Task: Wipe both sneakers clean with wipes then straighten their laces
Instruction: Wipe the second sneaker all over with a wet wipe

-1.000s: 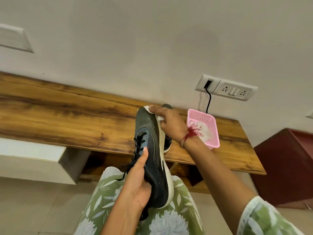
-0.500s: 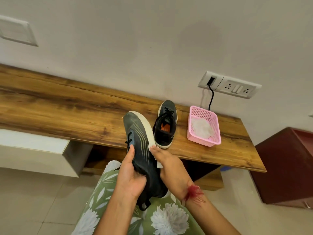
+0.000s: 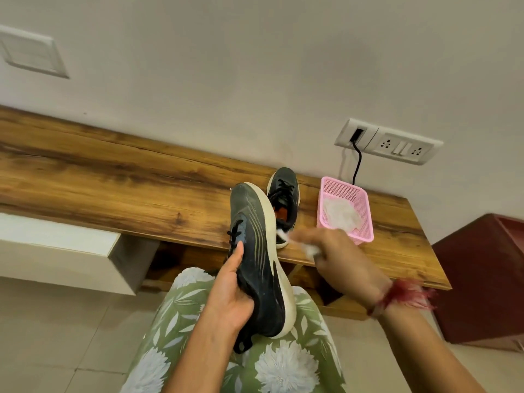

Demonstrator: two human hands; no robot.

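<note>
A dark sneaker [image 3: 256,251] with a white sole stands heel-down on my lap, toe pointing up and away. My left hand [image 3: 231,293] grips its laced side, thumb along the upper. My right hand [image 3: 337,259] is blurred with motion just right of the sole and holds a crumpled white wipe [image 3: 307,248]. The second dark sneaker [image 3: 285,199] rests on the wooden shelf [image 3: 113,188] behind the first, partly hidden by it.
A pink mesh basket [image 3: 364,217] with white wipes inside sits on the shelf right of the sneakers. A black cord hangs from the wall socket [image 3: 388,141] above it. A dark red cabinet [image 3: 482,279] stands at the right, a white drawer unit [image 3: 65,251] under the shelf at left.
My right hand with the wipe slid from the sneaker's toe down its sole to the heel, then swung off to the right side. The sneaker tilted a little lower on my lap.
</note>
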